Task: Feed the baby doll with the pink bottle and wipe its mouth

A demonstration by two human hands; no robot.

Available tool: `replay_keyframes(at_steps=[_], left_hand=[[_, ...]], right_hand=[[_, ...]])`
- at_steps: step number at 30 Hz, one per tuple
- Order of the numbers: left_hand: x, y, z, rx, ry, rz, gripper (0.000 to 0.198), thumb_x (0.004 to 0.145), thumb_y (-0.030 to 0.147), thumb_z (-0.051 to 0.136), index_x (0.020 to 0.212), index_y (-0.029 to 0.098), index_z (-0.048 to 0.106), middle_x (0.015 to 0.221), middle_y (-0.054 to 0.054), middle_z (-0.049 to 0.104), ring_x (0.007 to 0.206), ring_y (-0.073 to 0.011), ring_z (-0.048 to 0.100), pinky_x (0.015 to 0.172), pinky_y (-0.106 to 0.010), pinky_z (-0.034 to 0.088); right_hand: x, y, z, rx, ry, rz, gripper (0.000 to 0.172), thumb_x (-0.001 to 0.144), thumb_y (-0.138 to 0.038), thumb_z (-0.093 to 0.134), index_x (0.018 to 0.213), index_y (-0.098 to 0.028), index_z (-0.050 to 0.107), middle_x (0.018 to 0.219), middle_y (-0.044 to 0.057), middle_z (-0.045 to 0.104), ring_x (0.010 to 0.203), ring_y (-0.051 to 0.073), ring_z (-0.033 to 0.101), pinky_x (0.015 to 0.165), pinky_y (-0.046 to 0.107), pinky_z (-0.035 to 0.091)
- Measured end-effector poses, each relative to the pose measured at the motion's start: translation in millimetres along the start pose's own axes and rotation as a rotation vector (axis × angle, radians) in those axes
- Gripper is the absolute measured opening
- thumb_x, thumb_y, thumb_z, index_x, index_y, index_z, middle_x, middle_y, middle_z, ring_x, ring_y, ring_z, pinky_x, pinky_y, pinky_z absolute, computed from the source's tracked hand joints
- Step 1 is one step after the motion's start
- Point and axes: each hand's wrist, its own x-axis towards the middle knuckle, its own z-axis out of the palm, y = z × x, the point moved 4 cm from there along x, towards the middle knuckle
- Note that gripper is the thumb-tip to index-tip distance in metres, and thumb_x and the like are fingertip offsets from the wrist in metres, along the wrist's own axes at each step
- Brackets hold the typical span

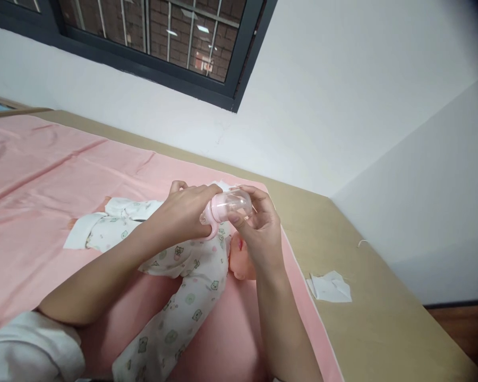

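Note:
A baby doll (pixel 191 270) in a white printed suit lies on a pink sheet (pixel 35 180), its head partly hidden behind my right wrist. Above it I hold a small baby bottle (pixel 231 206) with a clear cap and a pink collar and handle. My left hand (pixel 185 212) is wrapped round the pink collar end. My right hand (pixel 258 223) pinches the clear cap end with its fingers closed.
The sheet covers a tan mattress (pixel 378 318) set against a white wall under a dark-framed window (pixel 163 42). A folded white tissue (pixel 330 287) lies on the bare mattress to the right. A wooden floor (pixel 466 329) shows at the far right.

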Motion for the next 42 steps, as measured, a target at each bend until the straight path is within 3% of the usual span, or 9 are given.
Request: replay_keyframes(at_steps=[3,5,10,13,17,22,27,35,42], left_hand=[[1,0,0.0,0.025,0.002,0.004,0.036,0.064,0.017,0.049,0.1,0.022,0.049,0.09,0.0,0.065,0.071,-0.0182,0.057,0.086,-0.041,0.028],[2,-3,-2.2,0.083,0.02,-0.016,0.038,0.063,0.016,0.048,0.1,0.02,0.048,0.086,-0.001,0.064,0.072,-0.02,0.057,0.085,-0.041,0.028],[7,-25,-17.3,0.185,0.128,-0.145,0.042,0.064,0.016,0.047,0.106,0.017,0.047,0.085,-0.005,0.064,0.075,-0.0239,0.058,0.088,-0.043,0.028],[10,-44,-25.7,0.157,0.168,-0.217,0.044,0.065,0.019,0.051,0.108,0.019,0.045,0.08,-0.003,0.064,0.077,-0.0258,0.059,0.089,-0.043,0.028],[18,-69,-25.5,0.139,0.133,-0.306,0.042,0.067,0.029,0.057,0.107,0.021,0.045,0.078,-0.002,0.064,0.08,-0.0296,0.061,0.083,-0.04,0.035],[29,-99,-9.0,0.113,0.046,-0.434,0.048,0.067,0.031,0.058,0.111,0.02,0.043,0.09,-0.009,0.066,0.084,-0.0311,0.063,0.059,-0.031,0.038],[37,-128,7.8,0.149,0.017,-0.48,0.042,0.066,0.031,0.058,0.104,0.017,0.046,0.089,-0.012,0.066,0.084,-0.0318,0.064,0.059,-0.031,0.04],[37,-164,23.9,0.129,-0.113,-0.574,0.063,0.06,0.028,0.064,0.117,0.015,0.042,0.099,-0.014,0.067,0.09,-0.0306,0.065,0.062,-0.029,0.042],[38,-183,37.0,0.056,-0.192,-0.6,0.075,0.058,0.026,0.071,0.124,0.014,0.037,0.096,-0.01,0.069,0.08,-0.0261,0.068,0.061,-0.027,0.043]], right_hand=[[1,-1,0,-0.033,0.009,-0.028,0.042,0.072,-0.039,0.072,0.108,-0.026,0.055,0.117,0.005,0.059,0.109,0.019,0.057,0.09,0.037,0.052],[2,-5,-10,-0.074,0.081,-0.07,0.042,0.072,-0.038,0.072,0.108,-0.026,0.055,0.116,0.005,0.059,0.11,0.019,0.057,0.093,0.038,0.05],[8,-10,-74,-0.207,0.467,-0.209,0.047,0.075,-0.038,0.068,0.117,-0.028,0.049,0.124,0.005,0.053,0.116,0.021,0.054,0.098,0.044,0.046],[20,16,-115,-0.217,0.556,-0.187,0.054,0.07,-0.037,0.071,0.118,-0.026,0.049,0.123,0.006,0.054,0.115,0.02,0.055,0.099,0.044,0.044],[30,85,-156,-0.357,0.662,0.002,0.061,0.065,-0.04,0.07,0.118,-0.019,0.049,0.115,0.01,0.058,0.101,0.021,0.06,0.094,0.043,0.046],[21,160,-177,-0.68,0.56,0.208,0.061,0.066,-0.042,0.061,0.118,-0.012,0.053,0.118,0.017,0.056,0.106,0.028,0.055,0.094,0.045,0.044],[3,200,-182,-0.795,0.438,0.299,0.057,0.069,-0.039,0.054,0.12,-0.014,0.053,0.119,0.018,0.053,0.109,0.03,0.053,0.097,0.047,0.041],[-5,212,-183,-0.863,0.367,0.36,0.064,0.07,-0.042,0.051,0.126,-0.013,0.05,0.122,0.019,0.05,0.112,0.032,0.051,0.098,0.048,0.039],[-6,216,-182,-0.857,0.354,0.321,0.062,0.072,-0.043,0.05,0.127,-0.015,0.05,0.124,0.018,0.05,0.114,0.03,0.049,0.1,0.045,0.037]])
